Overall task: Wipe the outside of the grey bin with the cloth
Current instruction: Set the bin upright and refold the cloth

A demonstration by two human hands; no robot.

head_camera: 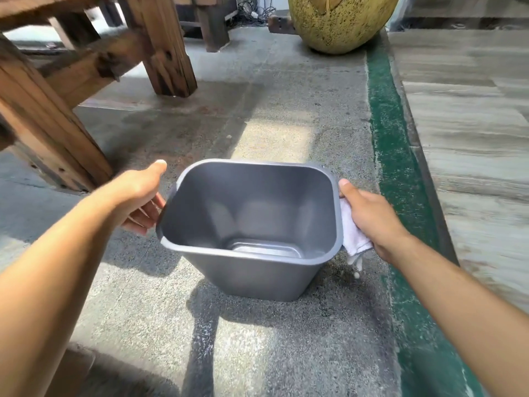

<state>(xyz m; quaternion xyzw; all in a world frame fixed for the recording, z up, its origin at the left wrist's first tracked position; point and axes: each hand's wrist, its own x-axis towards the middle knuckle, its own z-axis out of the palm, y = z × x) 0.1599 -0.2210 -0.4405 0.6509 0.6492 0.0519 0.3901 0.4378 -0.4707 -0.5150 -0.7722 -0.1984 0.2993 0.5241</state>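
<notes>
An empty grey bin stands upright on the concrete floor in the middle of the view. My left hand is at the bin's left rim, fingers curled toward the outer wall and thumb stretched forward; whether it touches the rim I cannot tell. My right hand presses a white cloth against the outside of the bin's right wall, thumb near the rim. A corner of the cloth hangs down below the hand.
A wooden bench with thick legs stands at the far left. A big yellow-green round object rests at the back. A green painted strip and a raised stone step run along the right.
</notes>
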